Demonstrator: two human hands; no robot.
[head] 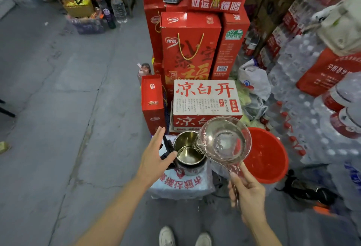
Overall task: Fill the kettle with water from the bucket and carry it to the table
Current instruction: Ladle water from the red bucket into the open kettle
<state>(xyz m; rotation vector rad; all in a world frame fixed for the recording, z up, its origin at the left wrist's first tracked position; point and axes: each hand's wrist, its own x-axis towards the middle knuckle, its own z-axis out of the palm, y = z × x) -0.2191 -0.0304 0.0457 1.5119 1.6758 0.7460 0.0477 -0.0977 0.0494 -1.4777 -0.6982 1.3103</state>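
Observation:
A steel kettle [187, 152] with its lid off stands on a shrink-wrapped pack [181, 185] on the floor. My left hand [156, 155] rests beside its black handle, thumb touching it, fingers spread. My right hand [248, 191] grips the handle of a clear plastic ladle [224, 142], tilted over the kettle's mouth, with water running from its lip into the kettle. Just right of the ladle sits the red bucket [271, 155].
Red gift boxes [189, 50] and a white carton [207, 101] are stacked right behind the kettle. Packs of bottled water [304, 81] fill the right side. A black appliance [306, 189] lies on the floor at the right. Grey concrete floor [68, 99] stretches left. My shoes [183, 236] show below.

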